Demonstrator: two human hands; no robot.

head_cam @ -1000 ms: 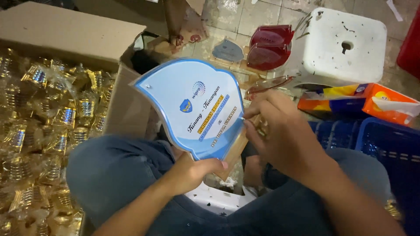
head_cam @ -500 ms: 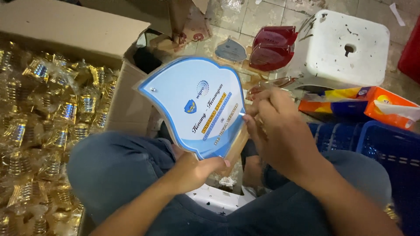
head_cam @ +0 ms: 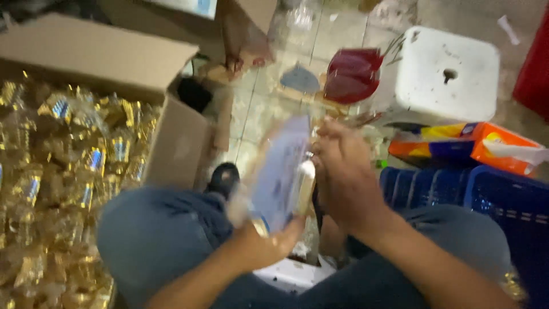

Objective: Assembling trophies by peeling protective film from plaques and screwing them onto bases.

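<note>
The fan (head_cam: pixel 281 171), a pale blue paper one with a curved top, is in the middle of the view, above the person's lap and between the two knees. It is turned almost edge-on to the camera and is blurred, so its printed face is hard to see. A pale stick (head_cam: pixel 303 187), probably the handle, lies along its right side.

The left hand (head_cam: pixel 264 245) holds the fan from below, with the fingers closed around its lower end. The right hand (head_cam: pixel 345 178) is at the right edge of the fan, curled, with the fingertips touching the stick or the edge beside it; I cannot tell if it pinches something or only presses on it.

About the progress: it seems the fan is being worked on at this moment, perhaps fitted to its handle or put in a clear wrapper, but the blur does not allow me to say which. I judge this piece is not finished, because both hands are on it and it is not laid down anywhere.

To the left stands an open cardboard box (head_cam: pixel 177 143) filled with many small gold packets (head_cam: pixel 74 154). Further out, on the tiled floor (head_cam: pixel 257 109), there are a red fan (head_cam: pixel 351 74), another bluish piece (head_cam: pixel 300 80), a white plastic stool (head_cam: pixel 446 77) and an orange and blue package (head_cam: pixel 457 146). A blue plastic basket (head_cam: pixel 486 200) is at the right knee.
</note>
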